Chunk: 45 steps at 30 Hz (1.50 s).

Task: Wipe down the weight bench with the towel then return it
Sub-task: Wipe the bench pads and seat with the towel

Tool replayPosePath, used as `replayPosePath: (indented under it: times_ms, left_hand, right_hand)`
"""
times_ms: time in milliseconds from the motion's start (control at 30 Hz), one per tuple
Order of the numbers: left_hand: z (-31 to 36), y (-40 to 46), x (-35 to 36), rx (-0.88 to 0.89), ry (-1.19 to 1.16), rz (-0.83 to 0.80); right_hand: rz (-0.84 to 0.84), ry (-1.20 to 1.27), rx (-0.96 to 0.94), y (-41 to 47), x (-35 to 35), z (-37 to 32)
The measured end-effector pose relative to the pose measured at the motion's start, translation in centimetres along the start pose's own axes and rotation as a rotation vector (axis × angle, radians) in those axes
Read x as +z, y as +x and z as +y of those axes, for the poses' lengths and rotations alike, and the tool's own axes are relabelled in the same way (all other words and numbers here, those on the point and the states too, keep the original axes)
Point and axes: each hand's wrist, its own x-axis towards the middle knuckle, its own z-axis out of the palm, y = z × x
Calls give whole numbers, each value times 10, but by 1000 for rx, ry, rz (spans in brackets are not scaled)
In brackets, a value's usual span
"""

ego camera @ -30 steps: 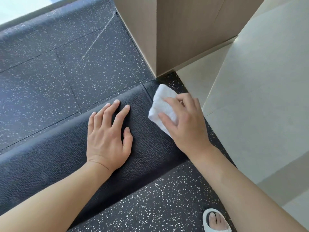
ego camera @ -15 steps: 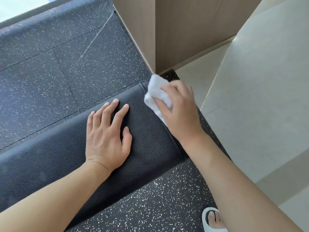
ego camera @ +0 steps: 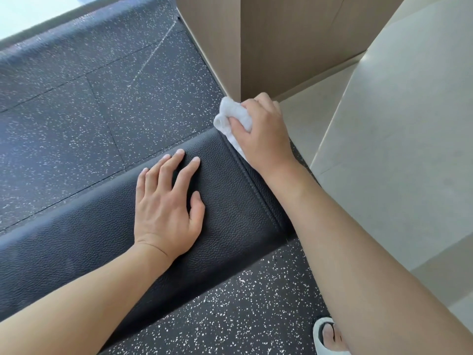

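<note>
The weight bench (ego camera: pixel 230 201) is a long black leather pad running from the lower left to the middle right. My left hand (ego camera: pixel 166 201) rests flat on its top with fingers spread. A small bunched white towel (ego camera: pixel 230 116) sits at the far right corner of the pad. My right hand (ego camera: pixel 261 131) grips it, fingers curled round the cloth, and part of the towel is hidden under the palm at the bench's end seam.
A wooden pillar (ego camera: pixel 268 47) stands just beyond the bench's end, close to my right hand. Dark speckled rubber floor (ego camera: pixel 102 98) lies around the bench, pale tiles (ego camera: pixel 396 149) to the right. A foot in a white slipper (ego camera: pixel 327 336) is at the bottom right.
My right hand has slid the towel away from me along the bench's end, up to its far corner near the pillar. My left hand has stayed flat in the same spot.
</note>
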Motion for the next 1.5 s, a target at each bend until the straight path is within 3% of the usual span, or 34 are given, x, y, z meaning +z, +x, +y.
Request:
replayPosePath:
  times_ms: [333, 733, 1033, 1333, 1500]
  left_hand:
    - [0, 0, -1, -4, -1, -5]
    - [0, 0, 0, 3, -7, 11]
    - [-1, 0, 1, 0, -17, 3]
    - [-1, -1, 2, 7, -10, 17]
    - [0, 0, 1, 3, -6, -2]
  right_hand:
    - [-101, -39, -29, -133, -75, 8]
    - [-27, 45, 9, 2, -4, 7]
    - [-134, -124, -100, -127, -66, 1]
    - [-27, -125, -136, -20, -8, -6]
    - [-79, -279, -182, 14, 16, -27]
